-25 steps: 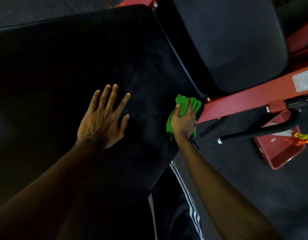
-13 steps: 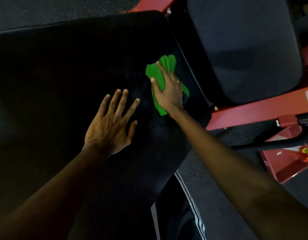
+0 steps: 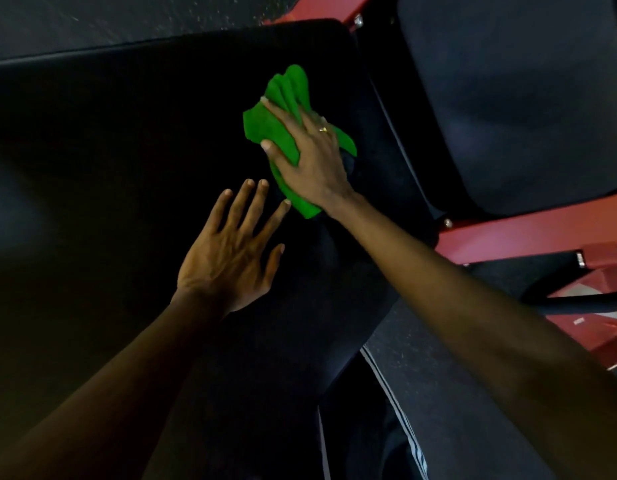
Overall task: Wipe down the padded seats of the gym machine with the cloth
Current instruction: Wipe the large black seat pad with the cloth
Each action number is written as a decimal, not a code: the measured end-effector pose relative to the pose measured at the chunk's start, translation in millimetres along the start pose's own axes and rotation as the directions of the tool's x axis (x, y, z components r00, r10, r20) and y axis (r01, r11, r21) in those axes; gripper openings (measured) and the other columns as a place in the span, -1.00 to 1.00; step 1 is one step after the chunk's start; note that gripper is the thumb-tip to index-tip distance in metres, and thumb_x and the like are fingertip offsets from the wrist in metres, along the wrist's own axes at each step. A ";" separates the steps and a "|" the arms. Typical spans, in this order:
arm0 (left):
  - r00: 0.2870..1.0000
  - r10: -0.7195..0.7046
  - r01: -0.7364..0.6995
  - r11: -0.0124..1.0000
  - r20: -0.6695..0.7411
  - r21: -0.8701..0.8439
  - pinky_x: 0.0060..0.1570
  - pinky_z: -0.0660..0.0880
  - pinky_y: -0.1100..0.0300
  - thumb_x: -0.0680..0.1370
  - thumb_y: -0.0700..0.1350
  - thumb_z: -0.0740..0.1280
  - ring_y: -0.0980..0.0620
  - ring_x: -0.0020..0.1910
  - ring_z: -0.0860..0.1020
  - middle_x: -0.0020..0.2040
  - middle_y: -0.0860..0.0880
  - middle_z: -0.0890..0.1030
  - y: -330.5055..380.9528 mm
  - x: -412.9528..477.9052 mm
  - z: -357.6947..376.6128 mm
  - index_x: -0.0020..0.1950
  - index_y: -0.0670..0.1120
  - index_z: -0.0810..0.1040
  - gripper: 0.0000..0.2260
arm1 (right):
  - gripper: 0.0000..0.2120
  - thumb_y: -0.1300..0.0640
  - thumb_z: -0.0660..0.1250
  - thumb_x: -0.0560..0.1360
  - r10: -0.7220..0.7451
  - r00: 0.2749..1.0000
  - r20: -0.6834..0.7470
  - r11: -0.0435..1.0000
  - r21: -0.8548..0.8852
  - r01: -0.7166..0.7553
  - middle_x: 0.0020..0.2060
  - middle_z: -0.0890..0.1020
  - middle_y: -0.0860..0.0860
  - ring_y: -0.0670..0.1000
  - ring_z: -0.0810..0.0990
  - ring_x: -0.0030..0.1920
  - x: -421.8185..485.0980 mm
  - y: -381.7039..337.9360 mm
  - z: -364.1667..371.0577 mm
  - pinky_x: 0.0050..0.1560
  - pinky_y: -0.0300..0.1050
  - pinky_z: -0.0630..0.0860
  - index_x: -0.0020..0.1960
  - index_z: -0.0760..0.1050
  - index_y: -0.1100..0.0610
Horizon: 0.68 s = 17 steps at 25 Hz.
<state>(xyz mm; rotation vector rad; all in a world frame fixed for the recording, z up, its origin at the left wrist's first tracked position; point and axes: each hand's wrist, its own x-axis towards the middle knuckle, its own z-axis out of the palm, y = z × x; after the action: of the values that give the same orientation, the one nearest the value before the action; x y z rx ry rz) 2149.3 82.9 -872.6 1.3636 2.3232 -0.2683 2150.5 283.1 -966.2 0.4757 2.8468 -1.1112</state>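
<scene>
Right hand (image 3: 310, 161) presses the cloth (image 3: 265, 124), seemingly flat-fingered; left hand (image 3: 231, 252) rests spread just beside; seat (image 3: 109, 150) stretches leftward.

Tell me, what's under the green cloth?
The green cloth lies on the big black padded seat, pressed by the right hand. The patch of seat right beneath it is covered, so I cannot see it.

The right hand (image 3: 310, 161) wears a thin gold ring (image 3: 323, 129) on one finger. At five o'clock — dark trousers (image 3: 366, 441) with white stripes (image 3: 399, 407) running down the side.
</scene>
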 end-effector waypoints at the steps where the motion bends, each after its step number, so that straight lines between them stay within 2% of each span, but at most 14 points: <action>1: 1.000 0.004 -0.004 1.000 -0.001 0.005 0.60 -0.09 -0.15 0.66 0.20 -0.13 -0.19 0.65 -0.03 0.66 -0.21 0.00 0.7 0.8 1.3 0.68 0.01 -0.03 -0.40 | -0.44 -0.23 0.18 0.62 -0.024 1.000 0.004 0.999 -0.026 0.024 0.49 0.44 0.01 0.08 0.40 0.48 9.8 8.6 -4.9 0.50 0.20 0.25 0.58 0.29 -0.09; 3: 1.000 0.002 -0.002 1.000 0.015 0.011 0.60 -0.12 -0.14 0.66 0.22 -0.18 -0.18 0.65 -0.08 0.66 -0.19 -0.07 0.6 0.3 2.9 0.68 0.03 -0.11 -0.39 | -0.44 -0.22 0.19 0.62 0.068 0.996 -0.063 0.998 -0.014 -0.069 0.49 0.45 0.01 0.06 0.43 0.47 29.8 26.7 -12.3 0.47 0.17 0.32 0.57 0.31 -0.07; 5: 0.999 -0.003 0.002 1.000 0.033 0.019 0.60 -0.14 -0.13 0.65 0.22 -0.22 -0.16 0.65 -0.13 0.66 -0.19 -0.11 0.4 -1.5 1.9 0.67 0.03 -0.16 -0.39 | -0.44 -0.23 0.20 0.61 0.308 0.936 -0.170 0.951 0.091 -0.296 0.50 0.44 0.03 0.09 0.43 0.47 29.4 38.8 -10.3 0.46 0.10 0.36 0.56 0.31 -0.08; 8: 1.000 0.007 -0.008 1.000 0.026 0.013 0.60 -0.15 -0.12 0.64 0.22 -0.24 -0.16 0.65 -0.14 0.66 -0.20 -0.13 -0.4 -1.6 1.2 0.67 0.01 -0.18 -0.38 | -0.43 -0.27 0.19 0.60 0.595 0.774 -0.219 0.804 0.132 -0.580 0.50 0.44 0.06 0.13 0.42 0.47 -35.0 51.7 -0.3 0.43 0.06 0.37 0.57 0.29 -0.13; 10: 1.000 0.009 -0.009 1.000 0.027 0.016 0.60 -0.15 -0.12 0.64 0.21 -0.25 -0.17 0.65 -0.14 0.66 -0.21 -0.13 -0.7 -1.3 2.5 0.67 0.00 -0.18 -0.38 | -0.41 -0.28 0.17 0.60 0.706 0.668 -0.234 0.705 0.138 -0.696 0.50 0.44 0.09 0.18 0.45 0.45 -87.9 70.1 -6.1 0.40 0.07 0.41 0.57 0.29 -0.11; 13: 1.000 0.008 -0.008 1.000 0.014 0.025 0.60 -0.15 -0.12 0.64 0.22 -0.25 -0.17 0.65 -0.14 0.66 -0.21 -0.12 -0.7 -2.0 3.4 0.67 0.00 -0.18 -0.37 | -0.41 -0.24 0.18 0.62 0.855 0.473 -0.215 0.506 0.137 -0.852 0.52 0.38 0.12 0.24 0.44 0.44 -104.9 90.6 -13.2 0.43 0.15 0.35 0.60 0.21 -0.12; 15: 1.000 0.012 -0.012 0.999 0.013 0.032 0.60 -0.14 -0.11 0.64 0.22 -0.24 -0.17 0.65 -0.12 0.66 -0.21 -0.11 -1.3 -3.1 4.3 0.67 0.00 -0.17 -0.37 | -0.41 -0.22 0.17 0.63 0.883 0.432 -0.183 0.458 0.136 -0.878 0.54 0.35 0.12 0.24 0.40 0.47 -104.5 83.8 -12.9 0.47 0.19 0.29 0.61 0.17 -0.12; 17: 0.999 0.012 -0.012 1.000 0.032 0.000 0.60 -0.13 -0.10 0.64 0.22 -0.19 -0.16 0.65 -0.08 0.66 -0.21 -0.06 -2.3 -2.9 4.9 0.68 0.01 -0.09 -0.38 | -0.41 -0.21 0.18 0.63 0.883 0.451 -0.132 0.467 0.143 -0.873 0.54 0.34 0.14 0.26 0.40 0.46 -117.7 65.6 -16.5 0.44 0.19 0.32 0.61 0.16 -0.12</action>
<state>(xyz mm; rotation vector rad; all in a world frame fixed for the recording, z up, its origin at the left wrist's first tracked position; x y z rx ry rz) 2149.8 77.7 -875.8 1.3631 2.2883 -0.2846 2283.2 308.4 -978.6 1.8742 2.0414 -0.8891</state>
